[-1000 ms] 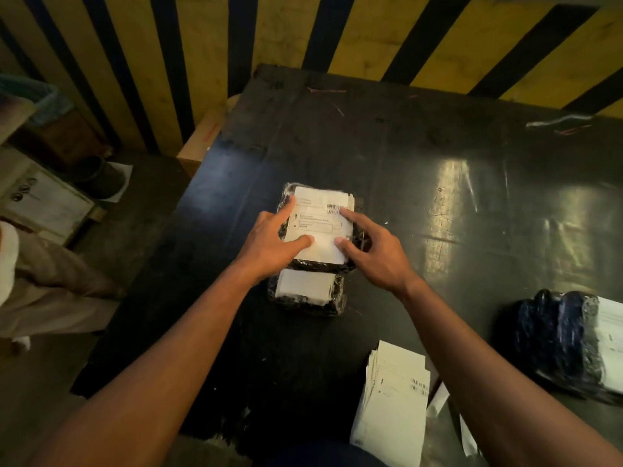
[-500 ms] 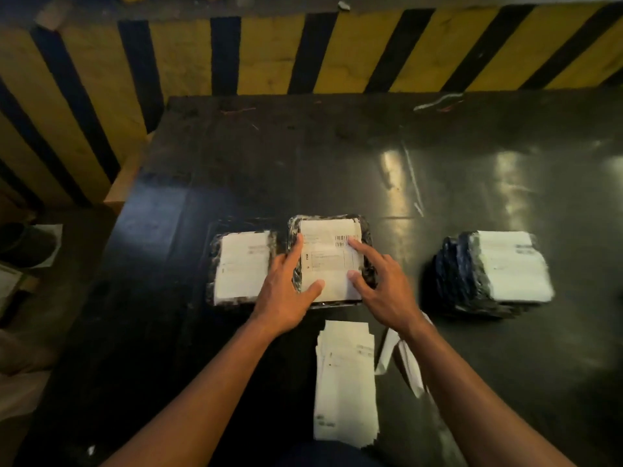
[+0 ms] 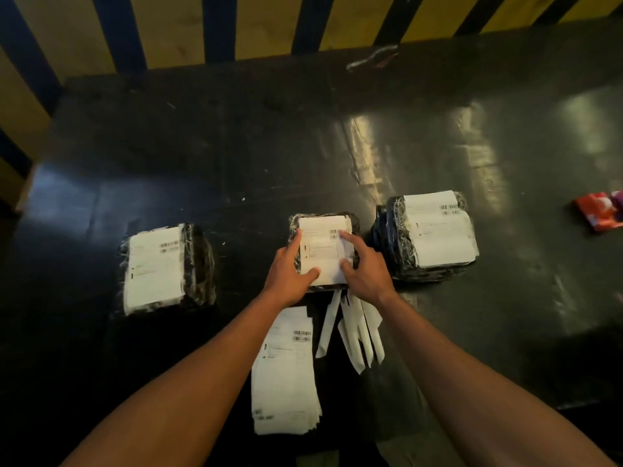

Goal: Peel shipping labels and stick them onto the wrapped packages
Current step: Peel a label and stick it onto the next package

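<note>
A black-wrapped package (image 3: 354,223) with a white shipping label (image 3: 320,251) on top lies at the middle of the dark table (image 3: 236,146). My left hand (image 3: 286,274) grips its left side, thumb on the label's near edge. Over on the right side my right hand (image 3: 365,269) holds it, with index finger and thumb on the label. A labelled package (image 3: 155,267) lies to the left. To the right stands a stack of labelled packages (image 3: 435,230). A pile of unpeeled labels (image 3: 285,375) lies near me, between my forearms.
Peeled white backing strips (image 3: 357,332) lie just below the held package. A red packet (image 3: 600,210) sits at the table's right edge. A yellow and black striped wall (image 3: 168,25) runs behind the table. The floor drops off at the left.
Both hands moved the labelled package off the top of another package and rightward, down onto the table beside the right stack. The view also swung right.
</note>
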The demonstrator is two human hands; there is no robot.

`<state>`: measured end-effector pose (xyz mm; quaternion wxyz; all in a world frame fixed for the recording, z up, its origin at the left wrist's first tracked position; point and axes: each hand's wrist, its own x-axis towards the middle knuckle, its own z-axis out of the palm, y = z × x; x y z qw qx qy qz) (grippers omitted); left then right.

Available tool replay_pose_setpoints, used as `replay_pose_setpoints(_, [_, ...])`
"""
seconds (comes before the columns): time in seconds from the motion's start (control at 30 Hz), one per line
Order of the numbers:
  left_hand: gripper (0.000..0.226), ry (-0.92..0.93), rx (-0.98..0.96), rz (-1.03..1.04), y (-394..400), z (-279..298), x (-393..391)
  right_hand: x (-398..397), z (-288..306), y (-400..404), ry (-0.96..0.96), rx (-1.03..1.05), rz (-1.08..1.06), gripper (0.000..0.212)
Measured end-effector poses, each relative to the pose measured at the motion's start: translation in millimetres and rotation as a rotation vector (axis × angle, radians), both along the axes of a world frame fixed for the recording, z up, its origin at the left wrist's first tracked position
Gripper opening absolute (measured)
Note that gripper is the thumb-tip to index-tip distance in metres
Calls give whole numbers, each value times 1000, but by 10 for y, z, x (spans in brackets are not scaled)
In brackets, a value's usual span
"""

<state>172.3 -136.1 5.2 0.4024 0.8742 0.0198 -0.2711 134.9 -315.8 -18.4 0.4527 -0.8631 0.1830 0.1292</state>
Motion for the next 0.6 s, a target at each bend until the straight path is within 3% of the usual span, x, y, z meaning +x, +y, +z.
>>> replay_pose_setpoints(0.33, [107,59,58,-39,-53,-457,186,240,-336,-60,98,61,10,67])
replay_pose_setpoints(0.47, [100,6,117,-58,44,-426,156,169,-203,-52,120,-91,99,69])
replay_pose_setpoints(0.6, [81,-82,97,-2,296,-267,-62,-63,54,41,-50,-249,175,63])
